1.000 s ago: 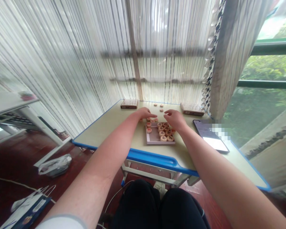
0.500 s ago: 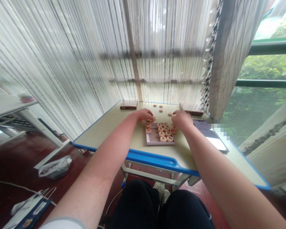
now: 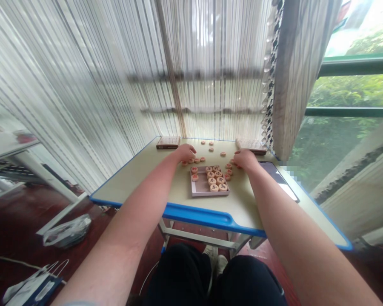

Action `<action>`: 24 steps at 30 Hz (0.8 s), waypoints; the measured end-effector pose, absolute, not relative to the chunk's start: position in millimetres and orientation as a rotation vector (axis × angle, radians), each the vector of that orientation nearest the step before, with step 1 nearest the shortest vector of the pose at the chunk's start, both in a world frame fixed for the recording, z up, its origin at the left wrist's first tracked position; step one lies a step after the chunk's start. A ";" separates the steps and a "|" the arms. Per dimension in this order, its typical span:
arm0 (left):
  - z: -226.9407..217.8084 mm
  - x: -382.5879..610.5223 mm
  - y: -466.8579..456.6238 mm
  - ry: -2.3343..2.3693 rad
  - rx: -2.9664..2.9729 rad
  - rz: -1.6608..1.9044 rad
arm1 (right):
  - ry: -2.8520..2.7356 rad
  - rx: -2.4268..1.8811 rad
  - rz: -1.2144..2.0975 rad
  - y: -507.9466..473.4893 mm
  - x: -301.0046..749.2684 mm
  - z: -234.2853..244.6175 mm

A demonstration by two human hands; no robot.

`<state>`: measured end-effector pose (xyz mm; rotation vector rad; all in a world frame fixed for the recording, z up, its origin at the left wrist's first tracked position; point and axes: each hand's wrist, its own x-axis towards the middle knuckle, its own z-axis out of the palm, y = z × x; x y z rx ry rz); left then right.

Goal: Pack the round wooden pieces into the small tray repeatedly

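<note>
The tray [image 3: 201, 185] sits on the table [image 3: 126, 180] in front of me. Eight black pieces [image 3: 214, 187] fill its right side in two columns, and two red pieces [image 3: 195, 177] lie at the far end of its left side; its floor shows bare between and nearer me. Outside it are loose pieces [image 3: 211, 143] – some by each hand, a few farther off.

My left hand [image 3: 185, 151] is half curled just over the row beyond the tray's left; I can't tell whether it grips one. My right hand [image 3: 245, 158] is half closed too, fingertips at a piece [image 3: 232, 161] right of the tray – touching it, seemingly, but whether pinched I can't tell. A box [image 3: 168, 142] lies far left, another box [image 3: 250, 145] far right.
</note>
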<state>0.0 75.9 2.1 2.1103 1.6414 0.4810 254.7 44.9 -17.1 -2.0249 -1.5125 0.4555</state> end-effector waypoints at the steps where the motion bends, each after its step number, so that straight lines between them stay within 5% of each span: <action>1: 2.4 -0.5 75.7 1.610 2.091 0.490 | -1.504 -2.005 0.483 46.4 254.1 -19.3; 7: -2.9 -2.0 81.9 1.442 2.043 0.494 | -1.490 -1.895 0.572 52.5 250.6 -30.1; 19: -3.8 7.5 71.7 1.430 2.080 0.628 | -1.457 -1.860 0.198 49.7 252.0 -30.8; 24: 6.8 6.5 69.8 1.726 2.195 0.537 | -1.598 -1.969 0.279 44.5 247.7 -23.0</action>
